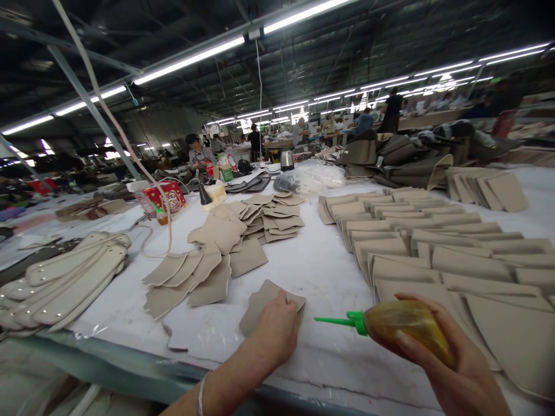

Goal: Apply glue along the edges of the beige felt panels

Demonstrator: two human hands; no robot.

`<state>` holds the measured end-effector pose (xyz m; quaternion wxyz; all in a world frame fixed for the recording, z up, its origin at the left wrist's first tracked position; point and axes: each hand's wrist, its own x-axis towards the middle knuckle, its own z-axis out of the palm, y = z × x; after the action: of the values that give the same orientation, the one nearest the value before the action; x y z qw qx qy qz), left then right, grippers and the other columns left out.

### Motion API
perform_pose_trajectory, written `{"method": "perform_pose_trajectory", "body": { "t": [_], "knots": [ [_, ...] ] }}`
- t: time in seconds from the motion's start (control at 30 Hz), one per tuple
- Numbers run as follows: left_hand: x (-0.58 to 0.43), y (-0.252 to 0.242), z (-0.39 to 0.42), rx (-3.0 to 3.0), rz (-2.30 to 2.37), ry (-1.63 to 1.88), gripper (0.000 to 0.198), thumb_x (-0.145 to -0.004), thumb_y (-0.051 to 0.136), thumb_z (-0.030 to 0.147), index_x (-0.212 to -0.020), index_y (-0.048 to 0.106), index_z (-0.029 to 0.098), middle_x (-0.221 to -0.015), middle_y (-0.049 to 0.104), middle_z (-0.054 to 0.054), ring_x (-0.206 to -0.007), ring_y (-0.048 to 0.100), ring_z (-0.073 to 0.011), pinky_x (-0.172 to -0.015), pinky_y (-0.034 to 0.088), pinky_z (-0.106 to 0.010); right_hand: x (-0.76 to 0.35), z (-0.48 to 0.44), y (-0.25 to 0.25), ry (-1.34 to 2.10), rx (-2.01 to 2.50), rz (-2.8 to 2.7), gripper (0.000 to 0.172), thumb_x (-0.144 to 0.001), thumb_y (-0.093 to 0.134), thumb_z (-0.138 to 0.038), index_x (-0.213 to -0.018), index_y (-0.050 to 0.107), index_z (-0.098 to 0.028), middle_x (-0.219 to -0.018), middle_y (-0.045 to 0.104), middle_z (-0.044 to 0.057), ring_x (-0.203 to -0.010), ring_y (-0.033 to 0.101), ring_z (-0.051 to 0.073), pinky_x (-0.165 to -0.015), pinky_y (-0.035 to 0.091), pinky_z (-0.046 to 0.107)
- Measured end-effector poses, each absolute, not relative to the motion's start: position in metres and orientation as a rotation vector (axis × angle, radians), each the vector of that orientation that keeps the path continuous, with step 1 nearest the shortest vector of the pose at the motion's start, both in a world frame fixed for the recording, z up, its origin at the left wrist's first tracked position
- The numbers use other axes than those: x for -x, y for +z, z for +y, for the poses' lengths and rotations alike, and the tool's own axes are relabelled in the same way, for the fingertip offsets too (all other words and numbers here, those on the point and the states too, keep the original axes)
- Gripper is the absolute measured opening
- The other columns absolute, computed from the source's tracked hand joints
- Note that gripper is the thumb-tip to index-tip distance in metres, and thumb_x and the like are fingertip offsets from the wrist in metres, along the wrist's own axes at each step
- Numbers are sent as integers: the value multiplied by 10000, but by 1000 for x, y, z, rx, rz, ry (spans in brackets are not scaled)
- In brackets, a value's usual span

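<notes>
Here, the left hand (277, 326) pinches a beige piece (259, 303); right hand (463, 367) grips a bottle (403, 325)

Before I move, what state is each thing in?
Left hand, curled over near tan piece
Near tan piece, partly covered
Right hand, wrapped around bottle
Bottle, tipped sideways, nozzle pointing left
Right tan pieces, overlapping
Kettle, upright
Ceiling lights, lit
White studded pieces, piled
Clear plastic, crumpled

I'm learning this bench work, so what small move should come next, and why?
Probably bring the green nozzle left to the beige panel: the right hand holds the amber squeeze bottle with its nozzle pointing that way, the left hand is on the panel, and a gap shows between tip and panel.
</notes>
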<state>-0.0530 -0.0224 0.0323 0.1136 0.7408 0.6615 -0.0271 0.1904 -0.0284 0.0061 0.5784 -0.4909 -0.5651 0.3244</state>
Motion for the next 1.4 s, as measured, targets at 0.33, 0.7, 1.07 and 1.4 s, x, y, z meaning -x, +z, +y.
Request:
{"method": "perform_pose_trajectory", "body": {
  "t": [0.33, 0.7, 1.07, 1.4],
  "knots": [
    [78, 17, -16, -2223, 1685, 220, 511, -812, 353, 151, -1230, 602, 306, -920, 604, -47, -853, 592, -200, -770, 453, -298, -159, -8, 3, 505, 1052, -1867, 469, -832, 678, -465, -1219, 483, -285, -1138, 583, 24, -965, 601, 220, -813, 500, 261],
    [74, 15, -17, -2251, 1718, 184, 492, -784, 377, 169, -1197, 610, 297, -887, 629, -62, -797, 612, -236, -709, 455, -327, -157, 2, 0, 429, 1042, -1981, 432, -859, 653, -444, -1223, 475, -293, -1112, 583, 31, -932, 614, 217, -805, 511, 280],
    [76, 15, -19, -2206, 1671, 236, 445, -812, 372, 185, -1176, 603, 295, -888, 602, -53, -827, 605, -230, -739, 455, -319, -163, 4, -4, 461, 1095, -1887, 410, -860, 646, -470, -1192, 495, -280, -1023, 604, 5, -811, 614, 180, -699, 512, 226],
    [79, 14, -22, -2186, 1652, 249, 476, -814, 373, 196, -1234, 573, 299, -911, 592, -50, -855, 601, -234, -777, 462, -330, -167, 5, -13, 549, 1102, -1875, 415, -867, 640, -481, -1198, 488, -282, -1046, 596, 4, -842, 610, 184, -714, 499, 229]
  ]
}}
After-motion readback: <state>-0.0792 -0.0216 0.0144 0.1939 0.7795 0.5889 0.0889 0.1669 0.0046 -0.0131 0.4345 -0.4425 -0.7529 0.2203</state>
